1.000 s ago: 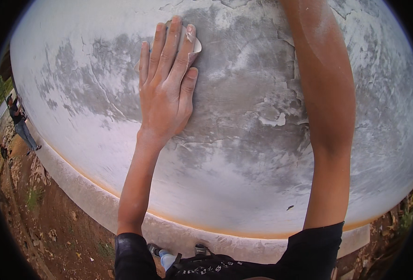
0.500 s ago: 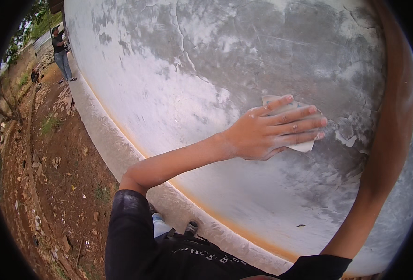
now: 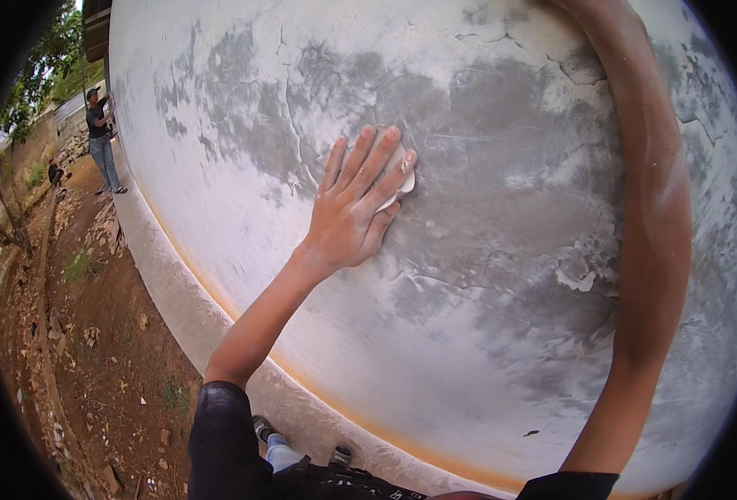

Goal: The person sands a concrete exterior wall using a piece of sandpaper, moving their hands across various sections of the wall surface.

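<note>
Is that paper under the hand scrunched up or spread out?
The paper is spread out: its edge shows past the flat left hand against the wall. Folded double? Can't tell.

My left hand (image 3: 347, 221) lies flat near the middle of the frame, its back toward me, fingers (image 3: 374, 162) straight and slightly parted, pointing up and a little right, the thumb (image 3: 381, 223) angled out beside them. My left forearm (image 3: 268, 312) slants down to the elbow (image 3: 227, 367) at lower left. My right arm (image 3: 656, 217) stretches up the right side, bending leftward at the top edge, my right hand beyond the frame.
</note>
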A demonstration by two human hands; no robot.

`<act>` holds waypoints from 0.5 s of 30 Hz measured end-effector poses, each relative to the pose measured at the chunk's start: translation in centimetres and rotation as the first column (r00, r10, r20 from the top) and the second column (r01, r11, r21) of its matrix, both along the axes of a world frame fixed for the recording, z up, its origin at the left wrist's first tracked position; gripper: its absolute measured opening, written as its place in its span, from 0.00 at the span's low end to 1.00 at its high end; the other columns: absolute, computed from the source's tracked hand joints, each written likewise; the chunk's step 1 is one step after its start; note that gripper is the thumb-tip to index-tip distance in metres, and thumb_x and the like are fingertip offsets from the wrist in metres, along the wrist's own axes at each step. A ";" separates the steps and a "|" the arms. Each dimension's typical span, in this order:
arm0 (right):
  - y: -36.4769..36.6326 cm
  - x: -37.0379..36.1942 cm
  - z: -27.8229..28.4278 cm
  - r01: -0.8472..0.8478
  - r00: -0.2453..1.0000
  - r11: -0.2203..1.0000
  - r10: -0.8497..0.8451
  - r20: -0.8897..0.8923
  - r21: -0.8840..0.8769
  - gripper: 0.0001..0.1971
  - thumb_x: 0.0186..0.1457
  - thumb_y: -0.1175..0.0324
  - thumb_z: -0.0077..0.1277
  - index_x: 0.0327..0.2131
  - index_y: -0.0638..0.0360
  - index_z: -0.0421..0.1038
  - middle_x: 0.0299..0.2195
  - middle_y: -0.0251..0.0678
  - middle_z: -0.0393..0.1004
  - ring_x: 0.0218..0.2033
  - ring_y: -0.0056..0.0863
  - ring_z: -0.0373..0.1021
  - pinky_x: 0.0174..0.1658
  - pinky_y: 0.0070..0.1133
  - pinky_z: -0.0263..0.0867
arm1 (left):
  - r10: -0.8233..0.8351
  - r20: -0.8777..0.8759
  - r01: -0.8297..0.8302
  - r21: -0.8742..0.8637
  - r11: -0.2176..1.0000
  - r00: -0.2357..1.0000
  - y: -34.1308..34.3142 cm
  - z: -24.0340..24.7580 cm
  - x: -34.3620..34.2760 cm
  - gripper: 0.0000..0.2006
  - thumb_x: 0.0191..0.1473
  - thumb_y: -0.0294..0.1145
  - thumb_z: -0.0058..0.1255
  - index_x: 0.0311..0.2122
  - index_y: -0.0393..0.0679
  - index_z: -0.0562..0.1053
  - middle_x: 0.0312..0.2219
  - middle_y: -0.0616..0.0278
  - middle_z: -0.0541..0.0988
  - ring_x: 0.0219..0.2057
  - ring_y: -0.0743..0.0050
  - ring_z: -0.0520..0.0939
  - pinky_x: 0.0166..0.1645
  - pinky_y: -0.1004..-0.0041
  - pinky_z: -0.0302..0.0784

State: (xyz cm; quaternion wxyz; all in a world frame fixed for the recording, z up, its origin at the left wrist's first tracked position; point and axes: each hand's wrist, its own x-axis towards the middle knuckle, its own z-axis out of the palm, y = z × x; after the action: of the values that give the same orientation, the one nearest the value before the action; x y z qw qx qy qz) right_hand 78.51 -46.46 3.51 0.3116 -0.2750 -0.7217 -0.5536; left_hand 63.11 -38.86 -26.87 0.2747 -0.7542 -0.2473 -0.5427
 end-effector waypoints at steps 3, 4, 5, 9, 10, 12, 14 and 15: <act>1.7 0.2 -0.1 -0.100 0.994 0.990 0.094 0.064 0.099 0.11 0.63 0.67 0.47 0.37 0.65 0.74 0.38 0.47 0.78 0.48 0.43 0.72 0.60 0.37 0.62 | 0.029 0.167 -0.036 0.041 0.998 0.985 1.1 5.5 -0.6 0.29 0.64 0.31 0.40 0.71 0.50 0.57 0.72 0.58 0.52 0.73 0.53 0.47 0.74 0.49 0.37; 1.8 0.3 0.2 -0.085 0.993 0.991 0.076 0.087 0.106 0.11 0.63 0.67 0.47 0.37 0.65 0.74 0.39 0.47 0.78 0.49 0.43 0.71 0.61 0.37 0.61 | 0.029 0.220 -0.042 0.054 0.998 0.975 1.0 6.6 -0.2 0.29 0.64 0.31 0.40 0.71 0.50 0.57 0.72 0.58 0.52 0.73 0.53 0.48 0.74 0.49 0.37; 2.2 0.6 0.4 -0.063 0.992 0.992 0.051 0.111 0.109 0.11 0.63 0.67 0.47 0.38 0.66 0.73 0.40 0.48 0.77 0.50 0.44 0.71 0.62 0.37 0.60 | -0.006 0.216 -0.010 0.075 0.997 0.976 0.6 6.8 1.6 0.29 0.65 0.32 0.41 0.70 0.53 0.58 0.72 0.61 0.53 0.73 0.55 0.49 0.74 0.49 0.39; 2.2 1.0 0.2 -0.038 0.992 0.998 0.031 0.126 0.049 0.13 0.65 0.66 0.45 0.44 0.65 0.73 0.46 0.47 0.77 0.56 0.41 0.69 0.67 0.37 0.55 | -0.009 -0.025 0.011 0.108 0.994 1.000 -1.4 9.1 3.5 0.29 0.64 0.35 0.45 0.69 0.60 0.60 0.71 0.66 0.55 0.72 0.58 0.51 0.73 0.49 0.44; 2.1 0.5 -0.3 -0.037 0.991 0.998 0.030 0.128 0.055 0.14 0.65 0.66 0.45 0.47 0.65 0.72 0.49 0.47 0.76 0.57 0.40 0.68 0.69 0.37 0.53 | -0.011 0.016 0.009 0.137 0.991 1.000 -1.3 10.2 3.0 0.28 0.64 0.35 0.45 0.70 0.59 0.59 0.71 0.65 0.56 0.72 0.58 0.52 0.73 0.49 0.45; 1.8 0.2 -1.1 -0.029 0.992 0.997 0.021 0.121 0.066 0.16 0.66 0.65 0.44 0.51 0.65 0.71 0.53 0.46 0.74 0.60 0.38 0.66 0.71 0.37 0.49 | -0.027 0.087 0.010 0.193 0.981 0.996 -0.5 12.3 2.7 0.28 0.65 0.35 0.44 0.70 0.59 0.59 0.70 0.64 0.57 0.72 0.58 0.52 0.73 0.50 0.45; 1.1 -0.1 -1.1 0.010 0.994 1.000 -0.012 0.108 0.011 0.18 0.66 0.65 0.44 0.54 0.64 0.70 0.55 0.46 0.73 0.62 0.37 0.64 0.73 0.37 0.46 | -0.024 0.097 0.004 0.201 0.980 0.995 -0.3 12.8 2.4 0.27 0.66 0.35 0.42 0.70 0.57 0.59 0.70 0.63 0.57 0.72 0.58 0.52 0.73 0.50 0.44; 1.0 -0.1 -1.0 0.032 0.994 0.999 -0.030 0.102 -0.018 0.18 0.66 0.65 0.44 0.56 0.64 0.69 0.57 0.46 0.72 0.63 0.37 0.64 0.73 0.37 0.45 | -0.026 0.097 0.007 0.194 0.981 0.995 -0.3 12.7 2.4 0.27 0.66 0.35 0.42 0.70 0.57 0.59 0.70 0.63 0.56 0.72 0.57 0.52 0.73 0.50 0.44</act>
State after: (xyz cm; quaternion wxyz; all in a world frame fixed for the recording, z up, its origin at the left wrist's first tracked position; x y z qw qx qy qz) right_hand 78.40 -45.50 2.47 0.2633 -0.2607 -0.7375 -0.5647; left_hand 65.48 -39.15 -14.19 0.3293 -0.6981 -0.2005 -0.6033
